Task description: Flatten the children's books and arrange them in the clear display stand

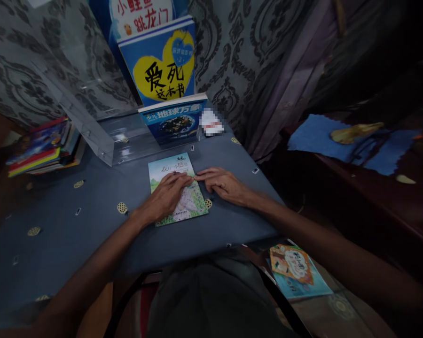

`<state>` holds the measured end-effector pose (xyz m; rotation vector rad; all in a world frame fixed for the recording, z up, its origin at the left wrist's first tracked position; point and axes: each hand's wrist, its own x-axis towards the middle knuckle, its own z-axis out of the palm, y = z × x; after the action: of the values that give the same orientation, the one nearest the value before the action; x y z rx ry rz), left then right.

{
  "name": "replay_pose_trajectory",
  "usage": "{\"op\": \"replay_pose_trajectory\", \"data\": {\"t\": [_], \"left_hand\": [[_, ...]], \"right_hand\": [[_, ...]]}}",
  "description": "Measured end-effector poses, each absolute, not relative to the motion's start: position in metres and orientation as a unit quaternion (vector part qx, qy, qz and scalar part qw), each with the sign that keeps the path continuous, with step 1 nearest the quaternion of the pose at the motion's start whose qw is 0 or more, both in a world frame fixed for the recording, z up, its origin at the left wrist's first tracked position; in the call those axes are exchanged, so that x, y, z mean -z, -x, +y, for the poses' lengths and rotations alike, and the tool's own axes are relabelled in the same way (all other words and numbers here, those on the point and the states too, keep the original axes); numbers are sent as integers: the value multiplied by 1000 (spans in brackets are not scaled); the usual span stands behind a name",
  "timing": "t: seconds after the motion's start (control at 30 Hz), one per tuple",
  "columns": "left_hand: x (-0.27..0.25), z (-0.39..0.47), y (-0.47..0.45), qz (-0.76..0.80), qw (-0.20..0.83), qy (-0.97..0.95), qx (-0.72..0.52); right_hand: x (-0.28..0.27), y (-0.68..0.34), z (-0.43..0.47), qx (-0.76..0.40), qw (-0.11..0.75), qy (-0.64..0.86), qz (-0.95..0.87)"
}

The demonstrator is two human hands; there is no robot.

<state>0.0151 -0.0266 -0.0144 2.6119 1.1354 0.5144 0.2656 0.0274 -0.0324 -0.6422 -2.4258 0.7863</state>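
A thin book (pixel 188 209) with a pale blue and green cover and Chinese characters lies closed and flat on the table. Across the middle of its cover rests my left hand (pixel 169 193), palm down with its fingers stretched toward the right edge. My right hand (pixel 223 184) is at the book's right edge, index finger extended and the other fingers bent loosely over the table. Its fingertips meet or nearly meet the left hand's. Neither hand grips the book, and part of the cover is hidden beneath the left hand.
Behind the book, a clear acrylic rack (pixel 102 143) holds upright books, including a blue earth book (pixel 176 123) and a yellow-heart book (pixel 162 65). A book stack (pixel 45 145) sits left on the patterned table (pixel 98 234). More books (pixel 299 272) lie lower right. A blue cloth (pixel 348 141) lies right.
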Motion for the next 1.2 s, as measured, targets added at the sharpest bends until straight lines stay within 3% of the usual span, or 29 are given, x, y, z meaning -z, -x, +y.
{"op": "replay_pose_trajectory", "data": {"t": [0.67, 1.2], "left_hand": [[-2, -56, -26, 371, 172, -902, -139], [3, -88, -27, 334, 176, -918, -118]], "right_hand": [[30, -280, -2, -305, 250, 214, -894], [39, -296, -41, -273, 302, 159, -899]]}}
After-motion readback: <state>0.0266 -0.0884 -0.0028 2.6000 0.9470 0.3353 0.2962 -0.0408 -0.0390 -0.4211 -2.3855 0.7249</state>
